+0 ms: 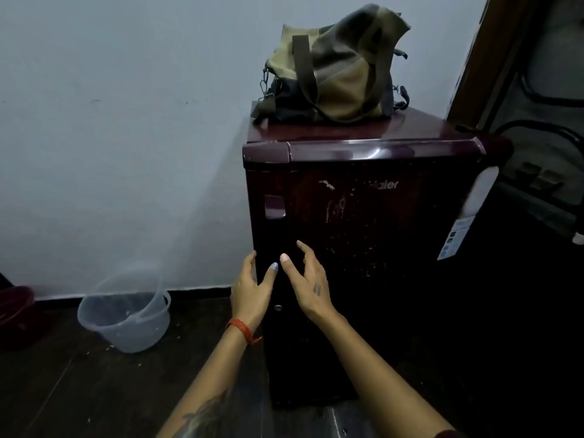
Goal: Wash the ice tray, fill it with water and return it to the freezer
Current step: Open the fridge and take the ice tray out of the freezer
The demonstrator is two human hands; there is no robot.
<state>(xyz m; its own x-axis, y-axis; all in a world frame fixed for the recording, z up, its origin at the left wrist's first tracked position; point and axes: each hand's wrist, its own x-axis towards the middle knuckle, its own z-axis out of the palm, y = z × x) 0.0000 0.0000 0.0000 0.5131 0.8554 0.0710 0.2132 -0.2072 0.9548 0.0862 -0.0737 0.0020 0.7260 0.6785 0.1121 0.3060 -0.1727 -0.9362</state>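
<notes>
A small dark maroon fridge stands against the wall with its door closed. My left hand is at the door's left edge, its fingers curled around that edge and its thumb on the front. Just to the right, my right hand hovers in front of the door with fingers spread and holds nothing. No ice tray is in view.
An olive and brown bag sits on top of the fridge. A clear plastic bucket stands on the dark floor to the left, by the wall. A red tub shows at the far left edge. A door frame rises at right.
</notes>
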